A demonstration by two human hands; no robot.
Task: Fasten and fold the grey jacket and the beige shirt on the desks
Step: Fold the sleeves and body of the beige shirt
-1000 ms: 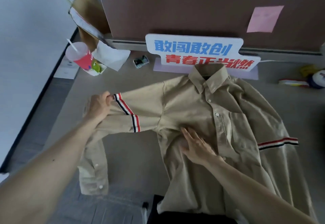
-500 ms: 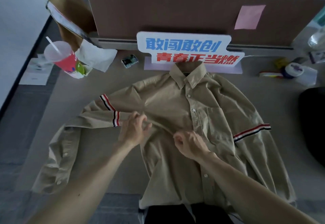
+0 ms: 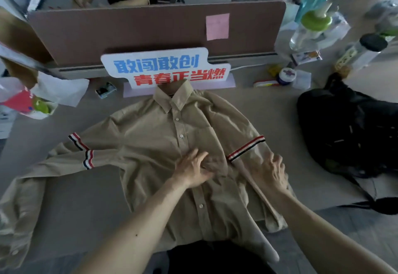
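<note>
The beige shirt [image 3: 150, 140] lies face up and buttoned on the desk, collar toward the sign. Its left sleeve, with a red, white and navy stripe band, stretches out to the left. The right sleeve with the same stripes lies along the shirt's right side. My left hand [image 3: 191, 169] lies with fingers spread on the shirt's front near the button placket. My right hand [image 3: 270, 171] rests with fingers spread on the right sleeve just below the stripes. The grey jacket is not in view.
A white sign [image 3: 163, 68] with blue and red characters stands behind the collar, before a brown partition [image 3: 140, 30]. A black bag [image 3: 349, 129] lies at the right. A cup [image 3: 19, 99] and a white bag sit at the left; bottles [image 3: 312, 26] and jars at the back right.
My left hand left the left sleeve and moved right onto the shirt's middle. My right hand moved from the middle out to the right sleeve. The view shifted right.
</note>
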